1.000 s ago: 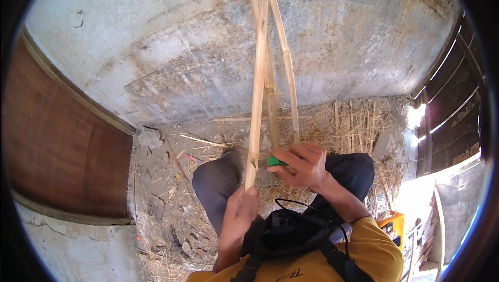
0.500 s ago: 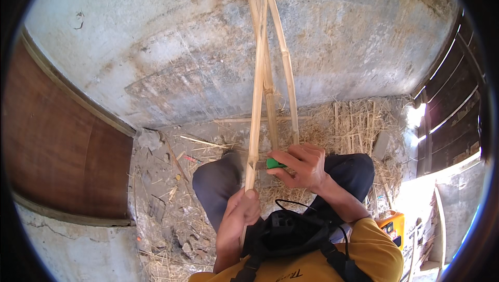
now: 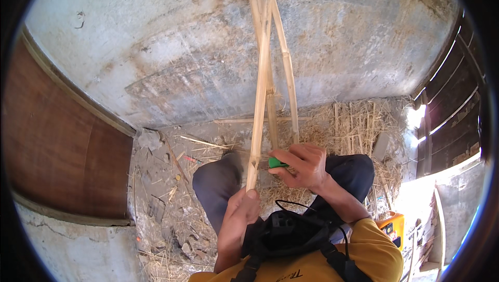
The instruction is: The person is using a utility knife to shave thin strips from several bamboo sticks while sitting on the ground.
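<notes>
A long pale bamboo pole [image 3: 261, 84] rises from my lap toward the top of the view, leaning against other bamboo there. My left hand [image 3: 240, 210] is closed round its lower end, thumb along the pole. Just above that grip, a notch or split shows at a joint [image 3: 253, 160]. Beside this joint, on the right, my right hand [image 3: 302, 166] is closed on a green-handled knife [image 3: 277, 162]. Its handle pokes out between thumb and fingers toward the pole; the blade is hard to make out.
Behind stand a thicker bamboo pole [image 3: 271, 110] and a thin bent one [image 3: 287, 64], before a stained wall [image 3: 182, 48]. Straw and shavings [image 3: 358, 126] litter the floor. An orange container [image 3: 392, 227] sits at my right; a brown wooden panel [image 3: 67, 136] is at the left.
The upper part of the held pole has swung slightly right. Both hands keep their grips, and the green handle has shifted a little to the right.
</notes>
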Available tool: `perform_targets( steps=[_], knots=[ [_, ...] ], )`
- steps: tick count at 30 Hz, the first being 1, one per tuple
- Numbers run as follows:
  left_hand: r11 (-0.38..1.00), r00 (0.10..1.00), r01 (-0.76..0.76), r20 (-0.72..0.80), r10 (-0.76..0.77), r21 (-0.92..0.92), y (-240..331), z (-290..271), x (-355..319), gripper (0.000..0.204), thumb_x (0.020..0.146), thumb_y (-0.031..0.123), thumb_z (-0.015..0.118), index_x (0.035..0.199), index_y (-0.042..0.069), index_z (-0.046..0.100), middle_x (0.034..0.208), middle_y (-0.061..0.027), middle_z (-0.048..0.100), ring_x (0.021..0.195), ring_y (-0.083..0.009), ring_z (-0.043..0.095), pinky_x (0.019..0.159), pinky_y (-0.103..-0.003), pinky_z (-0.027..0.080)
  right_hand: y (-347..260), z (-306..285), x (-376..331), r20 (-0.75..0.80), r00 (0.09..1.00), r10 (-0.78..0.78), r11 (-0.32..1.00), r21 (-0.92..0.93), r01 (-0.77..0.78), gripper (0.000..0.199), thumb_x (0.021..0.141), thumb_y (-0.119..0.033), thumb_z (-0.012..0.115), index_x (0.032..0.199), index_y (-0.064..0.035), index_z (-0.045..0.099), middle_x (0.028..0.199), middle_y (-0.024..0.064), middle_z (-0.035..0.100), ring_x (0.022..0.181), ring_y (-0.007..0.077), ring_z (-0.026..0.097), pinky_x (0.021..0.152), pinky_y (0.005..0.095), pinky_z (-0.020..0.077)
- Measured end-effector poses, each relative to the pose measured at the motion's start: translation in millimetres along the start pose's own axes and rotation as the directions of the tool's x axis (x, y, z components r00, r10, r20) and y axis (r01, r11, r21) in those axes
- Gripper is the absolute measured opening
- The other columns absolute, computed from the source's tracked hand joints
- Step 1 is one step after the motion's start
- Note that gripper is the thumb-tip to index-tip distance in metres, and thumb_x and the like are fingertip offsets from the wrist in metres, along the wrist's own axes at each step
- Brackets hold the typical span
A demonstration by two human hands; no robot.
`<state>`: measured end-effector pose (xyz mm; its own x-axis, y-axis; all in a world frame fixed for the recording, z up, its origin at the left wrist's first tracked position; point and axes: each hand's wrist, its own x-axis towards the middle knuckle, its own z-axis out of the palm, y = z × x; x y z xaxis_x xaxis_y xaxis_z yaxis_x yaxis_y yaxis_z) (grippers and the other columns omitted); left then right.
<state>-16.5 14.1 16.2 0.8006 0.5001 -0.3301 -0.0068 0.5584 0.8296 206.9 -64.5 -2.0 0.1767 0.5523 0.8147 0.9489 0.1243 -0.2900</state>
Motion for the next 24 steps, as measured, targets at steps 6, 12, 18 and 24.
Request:
perform_targets(
  steps=[6,12,18,24],
  knots=[
    [0.999,1.000,-0.016,0.006,0.016,0.030,-3,-6,6,0.031,0.114,0.027,0.053,0.090,0.008,0.049,0.064,0.0055,0.036,0.051,-0.0054,0.029,0.048,-0.025,0.022,0,2,-1,0.002,1.000,0.031,1.000,0.006,-0.031,0.037,0.079,-0.039,0.091,0.107,-0.0178,0.080,0.064,-0.0018,0.058,0.048,0.0179,0.056,0.047,0.0321,0.0430],
    [0.435,0.814,-0.229,-0.074,0.577,0.871,-4,12,5,0.020,0.107,0.010,0.059,0.091,-0.002,0.053,0.063,-0.0224,0.054,0.057,-0.0414,0.062,0.053,-0.044,0.047,3,3,-2,0.009,0.999,0.042,0.999,-0.008,-0.042,0.034,0.080,-0.038,0.091,0.107,-0.0195,0.080,0.063,-0.0022,0.058,0.048,0.0181,0.056,0.047,0.0328,0.0431],
    [0.321,0.751,-0.222,-0.049,0.659,0.921,-8,7,10,0.018,0.104,0.008,0.063,0.090,0.000,0.054,0.064,-0.0242,0.056,0.063,-0.0479,0.063,0.052,-0.047,0.046,3,0,0,0.029,0.999,0.039,0.999,-0.035,-0.038,0.033,0.082,-0.037,0.090,0.106,-0.0169,0.080,0.065,-0.0009,0.062,0.050,0.0203,0.058,0.048,0.0331,0.0449],
    [0.473,0.834,-0.228,-0.079,0.546,0.851,-12,-3,7,0.017,0.107,0.011,0.061,0.096,-0.001,0.058,0.063,-0.0183,0.051,0.052,-0.0273,0.051,0.052,-0.039,0.041,37,-2,4,-0.061,0.921,0.384,0.914,0.167,-0.370,0.031,0.089,-0.031,0.086,0.107,-0.0078,0.078,0.072,0.0067,0.067,0.055,0.0208,0.062,0.053,0.0316,0.0472]
  ],
)
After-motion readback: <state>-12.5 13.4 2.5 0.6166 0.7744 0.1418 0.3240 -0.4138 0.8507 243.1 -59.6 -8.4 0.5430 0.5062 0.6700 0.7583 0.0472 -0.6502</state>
